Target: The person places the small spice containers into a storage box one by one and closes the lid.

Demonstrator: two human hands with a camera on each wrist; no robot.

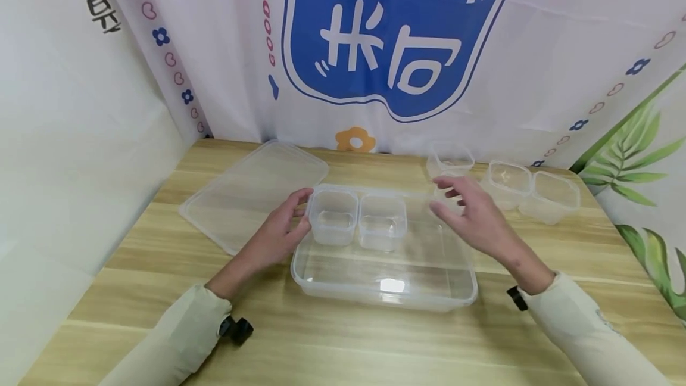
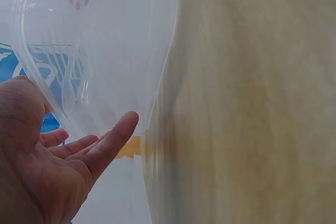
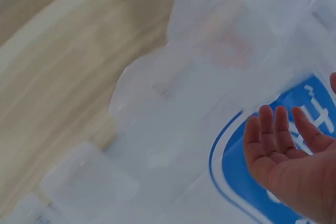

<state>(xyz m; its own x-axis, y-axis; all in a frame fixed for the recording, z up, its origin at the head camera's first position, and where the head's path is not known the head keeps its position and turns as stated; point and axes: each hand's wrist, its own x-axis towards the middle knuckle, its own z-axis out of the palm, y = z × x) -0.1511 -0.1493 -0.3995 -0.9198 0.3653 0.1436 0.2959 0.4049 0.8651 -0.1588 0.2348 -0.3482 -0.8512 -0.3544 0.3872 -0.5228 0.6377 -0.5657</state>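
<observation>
A large clear plastic container [image 1: 375, 296] stands on the table with two small clear boxes [image 1: 333, 219] side by side in its back left part. At its left rim is my left hand [image 1: 281, 228], fingers loosely extended beside the nearer small box; whether they touch it I cannot tell. The left wrist view shows that hand [image 2: 79, 156] against the clear plastic wall, gripping nothing. Above the container's right end hovers my right hand [image 1: 474, 216], its fingers slightly bent and holding nothing. Part of another clear shape behind its fingers is hidden.
A flat clear lid [image 1: 252, 195] lies at the back left of the wooden table [image 1: 332, 344]. Several more small clear boxes [image 1: 552, 198] stand at the back right. A printed cloth [image 1: 236, 76] hangs behind the table.
</observation>
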